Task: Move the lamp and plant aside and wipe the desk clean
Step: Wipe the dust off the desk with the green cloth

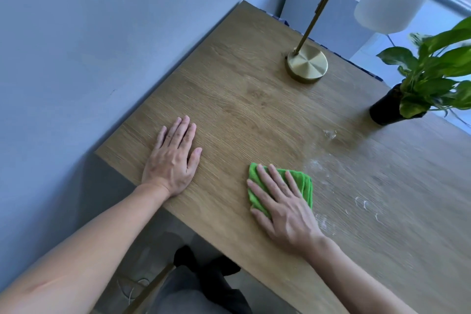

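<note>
Right hand (283,208): yours, flat and open, pressing the green cloth (304,182)
Left hand (173,158): open, flat on the table (244,99)
White residue (362,201): just right of the cloth, nearer your right hand

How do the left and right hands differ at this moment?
The left hand lies bare on the desk; the right hand presses a folded green cloth. The left hand rests on clean wood; the right hand sits beside white dusty streaks. Both are flat, palm down, fingers extended.
</note>
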